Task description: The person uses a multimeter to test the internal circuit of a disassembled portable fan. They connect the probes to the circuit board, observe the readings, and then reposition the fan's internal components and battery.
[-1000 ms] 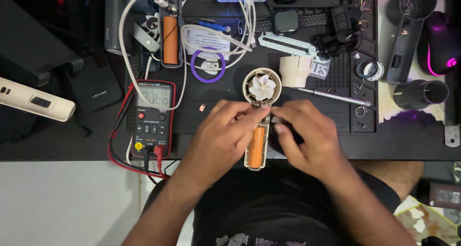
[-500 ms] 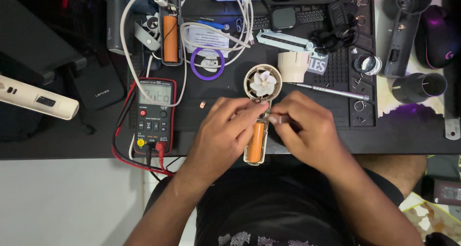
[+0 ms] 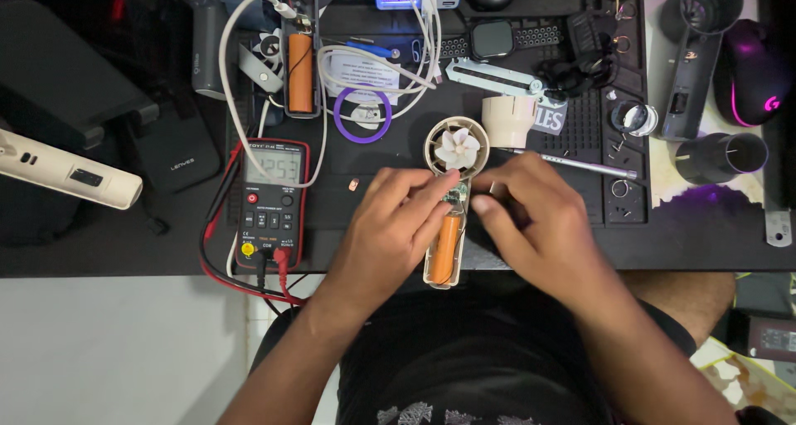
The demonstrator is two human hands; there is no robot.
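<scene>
A small beige handheld fan lies opened at the desk's front edge, its white blades up. An orange battery cell sits in its open handle. My left hand grips the handle from the left, fingertips at the neck just under the fan head, where a small circuit board shows. From the right, my right hand presses curled fingers against the same neck. Whether it also holds a small tool is hidden.
A red-edged multimeter with red and black leads sits left of my hands. Behind are a second orange cell in a holder, a purple ring, a beige cover and a thin metal rod. Black cylinders and a mouse stand right.
Both hands stay on the fan. My left fingertips have crept up to the neck below the blades, and my right fingers have closed in on the same spot.
</scene>
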